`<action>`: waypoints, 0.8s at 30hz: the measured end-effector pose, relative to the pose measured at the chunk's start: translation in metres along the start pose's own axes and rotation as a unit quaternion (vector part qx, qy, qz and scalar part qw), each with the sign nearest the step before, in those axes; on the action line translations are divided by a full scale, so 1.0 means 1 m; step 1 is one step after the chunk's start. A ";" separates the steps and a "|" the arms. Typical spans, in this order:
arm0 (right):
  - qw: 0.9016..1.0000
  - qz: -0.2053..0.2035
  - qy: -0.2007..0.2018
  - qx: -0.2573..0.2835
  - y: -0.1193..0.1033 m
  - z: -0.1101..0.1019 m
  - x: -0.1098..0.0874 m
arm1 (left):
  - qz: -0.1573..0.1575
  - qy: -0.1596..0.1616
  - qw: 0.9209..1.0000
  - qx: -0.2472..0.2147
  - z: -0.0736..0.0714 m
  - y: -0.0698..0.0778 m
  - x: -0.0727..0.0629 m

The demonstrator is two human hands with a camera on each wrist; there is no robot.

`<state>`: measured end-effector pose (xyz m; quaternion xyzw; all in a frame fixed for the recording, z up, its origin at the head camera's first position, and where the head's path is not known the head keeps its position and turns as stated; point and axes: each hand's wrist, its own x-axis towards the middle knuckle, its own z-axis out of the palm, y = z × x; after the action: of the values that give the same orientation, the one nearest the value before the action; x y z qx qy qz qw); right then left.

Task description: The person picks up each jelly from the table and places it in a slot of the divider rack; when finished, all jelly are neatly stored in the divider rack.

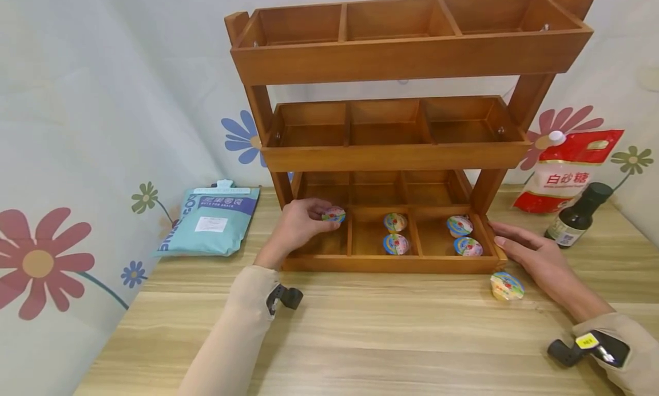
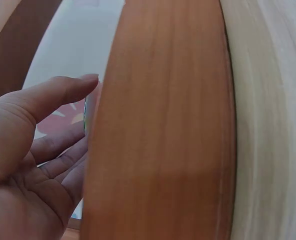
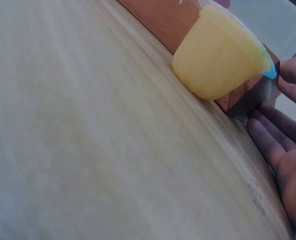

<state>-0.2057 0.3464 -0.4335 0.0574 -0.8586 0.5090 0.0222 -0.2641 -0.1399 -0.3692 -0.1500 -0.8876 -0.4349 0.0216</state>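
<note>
My left hand [image 1: 304, 223] reaches into the bottom tier's left compartment and pinches a jelly cup [image 1: 334, 214] with a printed lid between thumb and fingers. In the left wrist view the rack's front board hides most of that cup. My right hand [image 1: 532, 256] rests its fingers along the right end of the wooden rack [image 1: 386, 264], with nothing in its grasp. Just beside it on the table stands a yellow jelly cup [image 1: 507, 286], seen close up in the right wrist view. Two jelly cups [image 1: 396, 244] sit in the middle compartment and two more [image 1: 468, 246] in the right one.
The rack's upper tier [image 1: 412, 55] and middle tier [image 1: 396, 155] overhang the bottom one. A blue snack bag [image 1: 211, 221] lies at left. Behind my right hand stand a dark bottle [image 1: 579, 216] and a red-and-white sugar bag [image 1: 566, 173].
</note>
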 end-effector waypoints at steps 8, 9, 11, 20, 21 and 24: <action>1.000 0.003 -0.003 0.005 0.001 -0.001 0.001 | -0.021 -0.001 1.000 0.017 0.006 -0.004 0.004; 1.000 0.002 -0.004 0.006 0.001 -0.001 0.001 | -0.024 -0.001 1.000 0.019 0.007 -0.004 0.004; 1.000 0.002 -0.005 0.007 0.002 -0.001 0.001 | -0.028 -0.002 0.999 0.021 0.008 -0.005 0.005; 1.000 0.006 -0.005 0.004 0.001 0.000 0.000 | -0.033 -0.009 0.999 0.015 0.015 -0.006 0.011; 1.000 0.007 -0.004 0.003 0.000 0.000 0.000 | -0.031 -0.008 0.999 0.017 0.015 -0.006 0.011; 1.000 0.007 -0.002 -0.001 0.000 -0.001 0.001 | -0.031 -0.002 0.999 0.017 0.014 -0.006 0.011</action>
<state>-0.2066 0.3468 -0.4332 0.0522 -0.8594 0.5083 0.0164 -0.2746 -0.1296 -0.3811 -0.1232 -0.8993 -0.4194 0.0088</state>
